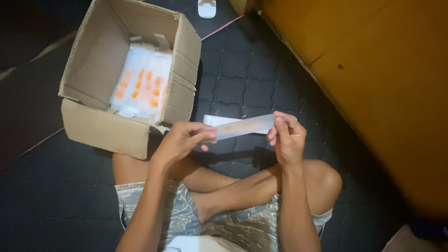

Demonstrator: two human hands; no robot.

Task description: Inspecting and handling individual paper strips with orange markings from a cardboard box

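At ten o'clock a cardboard box (122, 74) stands open, packets (140, 86) stacked inside. Just below centre, the left hand (179, 140) pinches one end of a long clear packet (242, 127); the right hand (287, 135) at three o'clock grips the other end. Dark mat (242, 79) lies underneath.

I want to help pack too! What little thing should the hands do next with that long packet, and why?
Probably lower the long clear packet into the cardboard box. Left hand and right hand hold its ends, and similar packets already lie stacked inside.
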